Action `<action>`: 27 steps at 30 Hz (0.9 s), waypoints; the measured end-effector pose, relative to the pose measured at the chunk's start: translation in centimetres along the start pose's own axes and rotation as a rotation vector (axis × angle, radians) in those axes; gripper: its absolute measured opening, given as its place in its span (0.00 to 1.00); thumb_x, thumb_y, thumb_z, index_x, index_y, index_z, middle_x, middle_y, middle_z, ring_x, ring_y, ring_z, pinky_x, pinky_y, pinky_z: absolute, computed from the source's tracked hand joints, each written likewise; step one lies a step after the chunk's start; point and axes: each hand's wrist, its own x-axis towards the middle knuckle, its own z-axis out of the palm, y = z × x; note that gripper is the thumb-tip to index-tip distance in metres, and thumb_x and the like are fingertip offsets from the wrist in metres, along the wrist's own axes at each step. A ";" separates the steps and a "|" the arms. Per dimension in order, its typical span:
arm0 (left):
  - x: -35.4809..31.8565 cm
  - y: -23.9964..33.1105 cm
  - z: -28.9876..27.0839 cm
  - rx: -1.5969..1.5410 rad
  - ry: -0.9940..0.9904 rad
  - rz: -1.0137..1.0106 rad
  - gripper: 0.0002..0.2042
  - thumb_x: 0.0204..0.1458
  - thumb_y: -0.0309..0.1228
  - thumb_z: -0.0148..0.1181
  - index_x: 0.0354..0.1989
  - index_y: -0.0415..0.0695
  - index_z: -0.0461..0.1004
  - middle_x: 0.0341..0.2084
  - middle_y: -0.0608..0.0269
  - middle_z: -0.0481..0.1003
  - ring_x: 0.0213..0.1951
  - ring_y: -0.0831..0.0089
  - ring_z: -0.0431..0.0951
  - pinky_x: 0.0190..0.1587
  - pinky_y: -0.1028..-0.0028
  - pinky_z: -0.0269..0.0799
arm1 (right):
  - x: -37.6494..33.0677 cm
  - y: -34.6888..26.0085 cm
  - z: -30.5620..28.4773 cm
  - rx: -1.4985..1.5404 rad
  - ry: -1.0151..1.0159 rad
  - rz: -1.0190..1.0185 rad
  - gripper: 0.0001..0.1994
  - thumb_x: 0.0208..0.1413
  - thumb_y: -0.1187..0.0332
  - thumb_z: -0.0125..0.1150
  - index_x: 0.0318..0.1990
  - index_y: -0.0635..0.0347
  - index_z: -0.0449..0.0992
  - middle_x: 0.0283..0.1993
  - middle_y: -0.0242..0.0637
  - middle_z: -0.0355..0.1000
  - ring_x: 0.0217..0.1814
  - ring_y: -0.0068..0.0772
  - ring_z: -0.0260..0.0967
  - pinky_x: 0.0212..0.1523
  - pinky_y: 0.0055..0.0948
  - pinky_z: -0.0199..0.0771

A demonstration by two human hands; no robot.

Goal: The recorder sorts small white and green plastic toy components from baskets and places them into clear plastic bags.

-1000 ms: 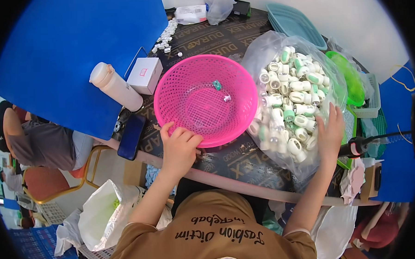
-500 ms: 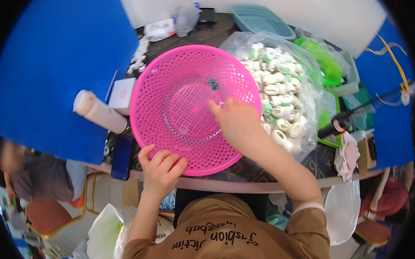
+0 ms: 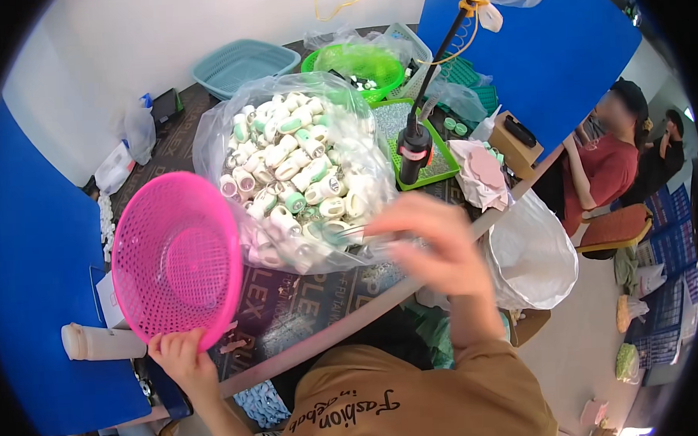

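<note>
At the left stands a pink perforated plastic basket [image 3: 175,257], tilted, with nothing to be seen on its bottom. My left hand [image 3: 185,361] is closed on its near rim, thumb and fingers over the edge. Over the near right edge of a big clear plastic bag [image 3: 365,139], my right hand [image 3: 437,245] is smeared by motion. A small green circuit board [image 3: 339,234] with thin pale wires, blurred, extends from its fingertips. Many white-and-green rounded plastic device bodies [image 3: 299,154] fill the bag.
Behind the bag are a blue-grey tray [image 3: 245,67] and a green basket [image 3: 358,69]. A black tool [image 3: 415,153] hangs over a green tray [image 3: 440,167]. A pale bottle [image 3: 101,342] lies left. A white sack [image 3: 529,249] stands beside the table; a person in red [image 3: 608,171] sits beyond.
The view has turned right. The right hand, with the circuit board, has left the pink basket and moved over to the bag. The left hand now grips the basket's rim, and the basket is tilted.
</note>
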 end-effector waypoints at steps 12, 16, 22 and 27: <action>-0.4 -6.0 3.3 0.223 -0.113 -0.238 0.11 0.43 0.26 0.60 0.38 0.44 0.73 0.29 0.60 0.72 0.39 0.63 0.70 0.52 0.61 0.57 | 9.5 17.3 -19.1 -0.267 0.514 0.387 0.12 0.60 0.62 0.51 0.40 0.60 0.76 0.30 0.29 0.72 0.30 0.18 0.66 0.32 0.16 0.65; 2.6 -5.0 1.8 0.223 -0.150 -0.268 0.24 0.42 0.32 0.63 0.51 0.47 0.68 0.45 0.58 0.69 0.51 0.60 0.64 0.58 0.55 0.50 | 11.8 18.6 -24.7 -0.516 0.621 -0.187 0.17 0.56 0.63 0.56 0.51 0.62 0.70 0.47 0.40 0.71 0.45 0.29 0.69 0.44 0.24 0.69; 11.7 -2.2 2.8 -0.411 0.012 -0.117 0.06 0.48 0.29 0.58 0.31 0.40 0.75 0.26 0.54 0.73 0.31 0.56 0.73 0.35 0.63 0.68 | 3.0 1.1 -1.7 -0.384 0.533 -0.492 0.15 0.53 0.65 0.44 0.37 0.69 0.71 0.28 0.40 0.69 0.25 0.38 0.65 0.31 0.28 0.65; 24.5 -3.8 14.2 -0.305 -0.327 -0.084 0.12 0.48 0.36 0.53 0.31 0.41 0.77 0.28 0.51 0.76 0.34 0.57 0.77 0.36 0.64 0.71 | 7.2 7.0 8.4 -0.755 0.092 -0.076 0.17 0.45 0.76 0.56 0.46 0.66 0.70 0.42 0.50 0.69 0.43 0.50 0.67 0.45 0.41 0.67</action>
